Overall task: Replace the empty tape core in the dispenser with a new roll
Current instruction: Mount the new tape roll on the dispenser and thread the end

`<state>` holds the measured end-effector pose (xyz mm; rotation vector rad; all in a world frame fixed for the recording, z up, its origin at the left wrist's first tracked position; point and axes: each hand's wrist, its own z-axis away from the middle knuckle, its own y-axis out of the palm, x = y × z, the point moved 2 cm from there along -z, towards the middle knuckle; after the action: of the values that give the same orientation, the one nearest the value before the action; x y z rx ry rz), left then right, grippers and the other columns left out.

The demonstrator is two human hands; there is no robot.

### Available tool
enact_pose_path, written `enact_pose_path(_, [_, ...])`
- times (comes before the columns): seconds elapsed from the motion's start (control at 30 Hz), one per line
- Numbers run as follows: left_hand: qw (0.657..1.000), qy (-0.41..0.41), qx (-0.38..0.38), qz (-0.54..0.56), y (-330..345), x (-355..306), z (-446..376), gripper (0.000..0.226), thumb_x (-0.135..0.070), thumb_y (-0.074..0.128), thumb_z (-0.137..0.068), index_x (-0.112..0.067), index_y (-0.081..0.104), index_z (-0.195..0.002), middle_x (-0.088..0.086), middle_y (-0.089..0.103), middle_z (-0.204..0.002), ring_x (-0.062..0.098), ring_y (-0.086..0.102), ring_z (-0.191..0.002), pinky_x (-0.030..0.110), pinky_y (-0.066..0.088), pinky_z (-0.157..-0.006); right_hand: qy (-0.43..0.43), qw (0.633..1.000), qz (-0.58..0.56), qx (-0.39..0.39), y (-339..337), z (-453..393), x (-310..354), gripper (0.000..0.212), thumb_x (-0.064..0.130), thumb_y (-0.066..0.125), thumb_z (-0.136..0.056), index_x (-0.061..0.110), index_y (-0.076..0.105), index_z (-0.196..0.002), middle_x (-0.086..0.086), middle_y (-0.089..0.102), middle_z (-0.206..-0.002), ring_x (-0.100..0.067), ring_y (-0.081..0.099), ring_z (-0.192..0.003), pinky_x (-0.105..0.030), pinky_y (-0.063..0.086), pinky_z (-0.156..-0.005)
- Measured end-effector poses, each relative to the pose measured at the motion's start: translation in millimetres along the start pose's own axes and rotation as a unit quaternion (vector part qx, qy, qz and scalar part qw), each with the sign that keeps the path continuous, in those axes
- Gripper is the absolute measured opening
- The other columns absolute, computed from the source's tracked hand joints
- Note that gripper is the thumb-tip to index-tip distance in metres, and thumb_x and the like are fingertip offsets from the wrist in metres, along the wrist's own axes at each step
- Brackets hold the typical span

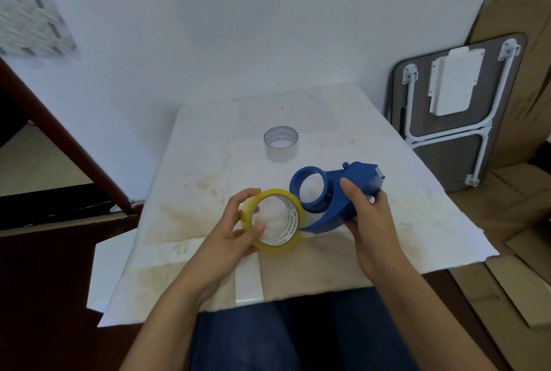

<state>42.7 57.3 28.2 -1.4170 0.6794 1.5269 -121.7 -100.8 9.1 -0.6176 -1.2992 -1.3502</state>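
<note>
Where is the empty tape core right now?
In the head view, the empty tape core stands alone on the white table, towards the far side, beyond the blue dispenser and untouched by either hand.

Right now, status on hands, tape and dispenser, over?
Left hand holds new roll. Right hand grips dispenser, hub bare. Empty core out, upright on table behind. Nothing in the way.

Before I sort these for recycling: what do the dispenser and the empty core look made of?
Dispenser: looks like moulded plastic, uniform blue with a dull sheen. Empty core: probably cardboard, a thin pale grey wall with a printed inner face, though plastic can't be ruled out.
</note>
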Motion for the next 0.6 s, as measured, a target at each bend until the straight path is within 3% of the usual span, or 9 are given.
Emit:
enact_pose_path(0.07, [0.999,0.02,-0.044,-0.004,4.3,0.9,0.6,0.052,-0.019,0.067,-0.093,-0.055,0.047,-0.124,-0.007,0.062,-0.125,0.005,0.069,-0.104,0.028,0.057,-0.09,0.0,1.0,-0.005,-0.003,-2.9,-0.5,1.1,0.058,0.029,0.073,-0.083,0.02,0.046,-0.133,-0.003,0.062,-0.128,-0.018,0.064,-0.112,-0.039,0.053,-0.097])
enact_pose_path(0.17, [0.995,0.058,-0.077,0.014,7.5,1.8,1.4,0.067,-0.012,0.077,-0.084,-0.048,0.044,-0.129,-0.003,0.064,-0.118,0.002,0.066,-0.109,0.019,0.056,-0.084,0.002,1.0,-0.015,-0.025,-8.7,-2.3,2.7,0.058,0.029,0.072,-0.084,0.02,0.045,-0.135,-0.003,0.062,-0.129,-0.017,0.063,-0.113,-0.039,0.052,-0.098])
enact_pose_path(0.23, [0.995,0.056,-0.081,0.024,8.9,-1.4,0.0,0.065,-0.015,0.081,-0.078,-0.038,0.048,-0.128,-0.004,0.068,-0.116,0.004,0.066,-0.111,0.016,0.055,-0.082,0.006,0.999,-0.023,-0.039,-11.2,-3.7,3.3,0.06,0.029,0.071,-0.085,0.02,0.044,-0.137,-0.002,0.062,-0.129,-0.016,0.062,-0.113,-0.04,0.052,-0.099])
enact_pose_path(0.33, [0.995,0.049,-0.079,0.019,11.7,-8.5,-2.0,0.052,-0.026,0.086,-0.073,-0.033,0.059,-0.117,-0.006,0.074,-0.109,0.014,0.069,-0.106,0.028,0.057,-0.088,0.011,0.999,-0.025,-0.042,-9.8,-3.8,3.7,0.061,0.028,0.07,-0.085,0.021,0.043,-0.139,-0.001,0.061,-0.129,-0.017,0.062,-0.114,-0.042,0.051,-0.101])
enact_pose_path(0.47, [0.996,0.051,-0.077,-0.006,15.3,-15.3,-1.1,0.056,-0.046,0.083,-0.064,-0.045,0.06,-0.114,-0.008,0.071,-0.114,0.018,0.068,-0.107,0.04,0.058,-0.09,0.009,0.999,-0.017,-0.035,-7.1,-2.4,2.7,0.058,0.028,0.071,-0.085,0.021,0.044,-0.136,-0.003,0.061,-0.129,-0.018,0.062,-0.114,-0.042,0.051,-0.101])
enact_pose_path(0.6, [0.995,0.03,-0.062,0.07,17.0,-21.7,-0.1,0.049,-0.028,0.085,-0.072,-0.033,0.064,-0.116,-0.009,0.076,-0.104,0.014,0.07,-0.1,0.029,0.057,-0.085,0.01,0.999,-0.011,-0.034,-6.1,-1.9,3.5,0.054,0.029,0.071,-0.085,0.023,0.045,-0.131,-0.003,0.062,-0.127,-0.018,0.063,-0.113,-0.042,0.051,-0.101])
